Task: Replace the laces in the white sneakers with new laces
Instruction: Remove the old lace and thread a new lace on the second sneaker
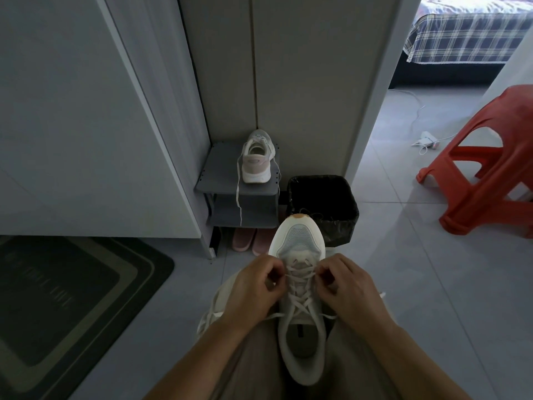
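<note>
A white sneaker (298, 241) lies lengthwise on the person's lap, toe pointing far, heel opening near, and its toe overlaps the near rim of a black lined bin (320, 197) in view. Its lace (300, 305) crosses up the eyelets, with loose ends trailing off both sides at the tongue. The left hand (253, 290) and right hand (349, 287) flank the shoe's far eyelets, each with fingers curled and thumb and fingertips pinching a strand of the lace just beside the shoe's edge. Farther off, the second sneaker (258, 157) stands heel-near on the top shelf of a grey shoe rack (216, 174), one lace hanging over the shelf's near edge. Pink slippers (249, 241) sit under the rack. A dark doormat (66, 298) fills the near left floor; a red stool (487, 168) stands at far right, with open tile floor (418, 269) between it and the lap.
</note>
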The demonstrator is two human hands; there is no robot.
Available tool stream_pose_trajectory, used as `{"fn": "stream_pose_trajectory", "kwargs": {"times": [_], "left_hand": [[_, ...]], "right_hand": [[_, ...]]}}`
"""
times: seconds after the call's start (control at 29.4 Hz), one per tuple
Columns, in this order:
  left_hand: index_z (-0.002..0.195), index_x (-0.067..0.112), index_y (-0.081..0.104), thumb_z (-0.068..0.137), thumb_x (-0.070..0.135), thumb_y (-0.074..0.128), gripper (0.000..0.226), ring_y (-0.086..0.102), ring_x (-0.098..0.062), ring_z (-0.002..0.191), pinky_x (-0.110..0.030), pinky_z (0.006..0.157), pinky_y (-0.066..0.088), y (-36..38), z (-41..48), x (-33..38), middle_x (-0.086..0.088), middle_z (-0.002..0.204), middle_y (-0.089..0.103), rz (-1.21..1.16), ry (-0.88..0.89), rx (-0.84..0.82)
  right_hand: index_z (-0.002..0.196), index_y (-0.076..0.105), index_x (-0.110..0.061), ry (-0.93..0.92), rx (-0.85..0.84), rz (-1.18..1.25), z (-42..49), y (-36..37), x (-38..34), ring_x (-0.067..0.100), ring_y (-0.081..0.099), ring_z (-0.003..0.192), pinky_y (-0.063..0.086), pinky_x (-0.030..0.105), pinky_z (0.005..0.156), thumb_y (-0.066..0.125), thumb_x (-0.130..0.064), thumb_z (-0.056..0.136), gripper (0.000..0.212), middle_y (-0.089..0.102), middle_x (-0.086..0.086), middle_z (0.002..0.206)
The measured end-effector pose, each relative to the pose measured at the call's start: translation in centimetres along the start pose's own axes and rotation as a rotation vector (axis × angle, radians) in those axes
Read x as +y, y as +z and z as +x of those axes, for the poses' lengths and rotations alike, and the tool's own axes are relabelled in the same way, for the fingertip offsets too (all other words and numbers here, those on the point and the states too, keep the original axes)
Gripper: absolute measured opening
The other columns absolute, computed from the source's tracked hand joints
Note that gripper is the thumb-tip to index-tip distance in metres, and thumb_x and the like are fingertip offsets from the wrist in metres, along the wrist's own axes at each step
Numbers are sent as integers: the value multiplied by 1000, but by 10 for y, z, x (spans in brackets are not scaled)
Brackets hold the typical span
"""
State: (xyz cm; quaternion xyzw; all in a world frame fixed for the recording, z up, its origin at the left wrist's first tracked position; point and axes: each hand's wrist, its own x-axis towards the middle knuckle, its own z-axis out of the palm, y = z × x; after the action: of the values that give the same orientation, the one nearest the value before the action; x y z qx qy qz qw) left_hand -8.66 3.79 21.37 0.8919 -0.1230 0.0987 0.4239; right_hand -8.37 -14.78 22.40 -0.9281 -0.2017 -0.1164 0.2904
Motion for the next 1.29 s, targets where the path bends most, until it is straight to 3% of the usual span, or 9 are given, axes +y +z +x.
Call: {"fn": "stream_pose_trajectory", "kwargs": {"times": [0.2, 0.34, 0.51, 0.61, 0.82, 0.95, 1.02, 1.12, 1.29], "left_hand": [[87, 15, 66, 85, 23, 53, 15, 50, 7, 83, 6, 74, 30, -7, -14, 5, 10, 87, 62, 111, 160, -73], [80, 15, 63, 81, 23, 54, 12, 51, -1, 68, 1, 64, 31, -6, -9, 9, 10, 79, 60, 188, 219, -82], [77, 16, 61, 76, 15, 64, 3, 55, 7, 74, 0, 61, 38, -1, -20, 13, 22, 74, 53, -50, 34, 67], [76, 18, 60, 75, 0, 67, 20, 58, 2, 79, -3, 63, 42, 0, -22, 16, 16, 74, 59, -125, -30, 96], [83, 16, 63, 80, 8, 67, 9, 56, 6, 82, -3, 70, 39, 0, -24, 10, 16, 78, 58, -146, -50, 38], [83, 24, 61, 83, 11, 64, 14, 56, 5, 82, -4, 69, 40, 5, -24, 9, 19, 80, 58, -162, -68, 59], [81, 32, 58, 83, 8, 65, 24, 58, 5, 82, -5, 70, 42, 3, -27, 9, 18, 80, 61, -194, -103, 50], [87, 30, 63, 81, 29, 60, 7, 61, 1, 87, -10, 77, 46, 1, -34, 6, 17, 93, 65, -254, -75, -59], [86, 30, 50, 83, 27, 52, 5, 57, -3, 74, -24, 65, 51, 5, -40, 7, 11, 87, 56, -110, 50, -18]], "right_hand": [[81, 69, -17, -162, 13, -39, -6, -2, 4, 3, 51, 80, 44, 12, 71, 48, -35, 86, 28, 62, -4, 84], [73, 64, -17, -165, 70, -138, -5, 2, 0, 5, 49, 70, 43, 12, 58, 46, -34, 84, 27, 61, -4, 74], [74, 49, -23, -40, 120, -114, -10, 0, -6, -1, 37, 57, 33, 7, 52, 45, -35, 76, 13, 55, -7, 67], [80, 40, -29, -100, 101, -84, -12, -2, -7, 1, 37, 65, 30, 3, 55, 46, -35, 76, 10, 56, -9, 69], [96, 59, -26, -5, -112, -56, -13, -6, -2, -8, 39, 63, 28, 0, 54, 67, -26, 82, 16, 55, -16, 87], [86, 58, -26, -7, -53, -38, -15, -1, -5, -3, 37, 54, 27, -3, 46, 69, -24, 74, 16, 61, -12, 77], [86, 59, -26, 3, -33, 21, -18, -1, -4, -3, 44, 66, 35, -6, 57, 63, -30, 79, 9, 55, -17, 79], [87, 69, -21, -35, -13, 81, -25, -2, 0, -21, 46, 88, 31, -9, 75, 63, -27, 78, 13, 53, -19, 87], [72, 58, -17, -134, 70, -64, -24, 1, -11, 5, 42, 70, 38, 11, 66, 50, -32, 77, 18, 57, -6, 69]]}}
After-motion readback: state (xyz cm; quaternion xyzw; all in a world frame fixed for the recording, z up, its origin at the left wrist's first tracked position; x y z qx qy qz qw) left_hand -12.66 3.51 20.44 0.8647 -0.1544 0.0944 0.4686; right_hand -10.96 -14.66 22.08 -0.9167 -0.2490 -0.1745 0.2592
